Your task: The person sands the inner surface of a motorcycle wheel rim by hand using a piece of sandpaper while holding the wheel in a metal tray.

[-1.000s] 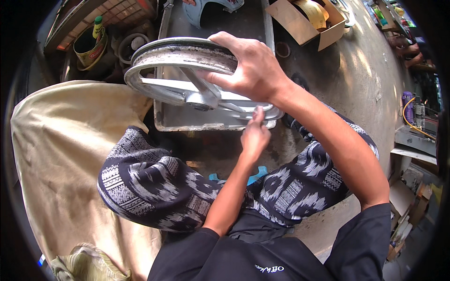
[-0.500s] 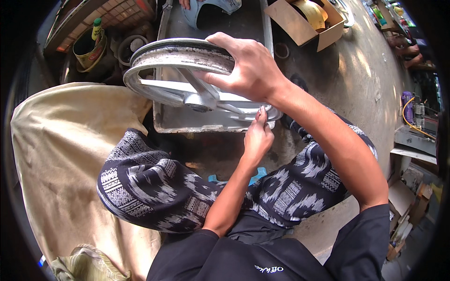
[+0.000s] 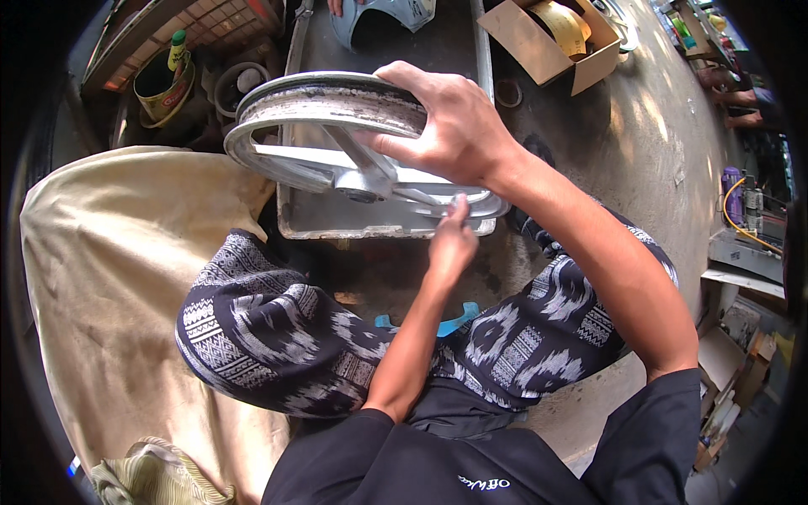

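Note:
A silver spoked wheel rim (image 3: 362, 160) without a tire is held tilted over a shallow grey tray (image 3: 383, 231). My right hand (image 3: 459, 126) grips its upper right side, with the thumb on the inner side and the fingers over the outer edge. Its outer channel is stained white and dark. My left hand (image 3: 454, 240) is at the lower right part of the rim, fingers closed and tips against or close to the metal. What those fingers hold, if anything, is hidden.
Another person's hand (image 3: 337, 7) is by a pale blue curved panel (image 3: 383, 18) at the tray's far end. An open cardboard box (image 3: 539, 55) lies far right. At left are a bucket with a green-capped bottle (image 3: 177, 50) and a beige cloth cover (image 3: 126, 252).
My left hand has slid a little to the left along the rim's lower right part. The right hand and the rim stay almost in place.

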The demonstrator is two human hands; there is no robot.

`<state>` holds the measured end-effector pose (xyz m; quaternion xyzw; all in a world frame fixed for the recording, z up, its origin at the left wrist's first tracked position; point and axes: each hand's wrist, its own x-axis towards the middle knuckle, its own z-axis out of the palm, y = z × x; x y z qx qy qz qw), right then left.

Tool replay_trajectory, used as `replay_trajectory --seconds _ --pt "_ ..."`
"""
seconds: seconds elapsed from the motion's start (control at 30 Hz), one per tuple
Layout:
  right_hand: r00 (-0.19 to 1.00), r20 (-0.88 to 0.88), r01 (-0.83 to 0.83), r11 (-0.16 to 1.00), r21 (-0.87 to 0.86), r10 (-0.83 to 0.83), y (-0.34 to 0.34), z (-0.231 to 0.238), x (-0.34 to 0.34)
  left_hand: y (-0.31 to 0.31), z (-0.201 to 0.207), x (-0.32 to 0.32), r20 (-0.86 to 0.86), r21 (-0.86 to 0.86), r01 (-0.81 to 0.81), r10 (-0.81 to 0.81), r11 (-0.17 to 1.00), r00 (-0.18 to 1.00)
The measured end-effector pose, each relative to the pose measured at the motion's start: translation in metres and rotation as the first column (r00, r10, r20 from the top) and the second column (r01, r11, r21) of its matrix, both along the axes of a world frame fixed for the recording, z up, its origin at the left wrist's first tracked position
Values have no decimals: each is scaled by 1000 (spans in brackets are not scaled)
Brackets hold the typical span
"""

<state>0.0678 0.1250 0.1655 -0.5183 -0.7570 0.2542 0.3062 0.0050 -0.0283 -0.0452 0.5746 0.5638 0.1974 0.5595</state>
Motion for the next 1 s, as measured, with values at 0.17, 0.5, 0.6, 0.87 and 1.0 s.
replay_trajectory --seconds 0.17,0.5,0.6,0.87,1.0 --pt "1000 20 4 999 52 -5 -2 -8 6 -5 15 4 -147 -49 40 -47 998 988" --pt "1000 7 -22 999 38 21 0 -2 1 5 -5 -1 -33 -104 -63 60 993 998" --pt "1000 10 -4 1000 30 3 0 -7 1 -5 9 15 138 89 -65 52 994 989" --pt "1000 -6 -23 998 50 24 3 -5 0 2 -2 4 123 29 -61 57 998 991" --pt "999 46 10 1000 15 -11 2 -7 1 -2 16 18 201 -93 -59 77 994 976"
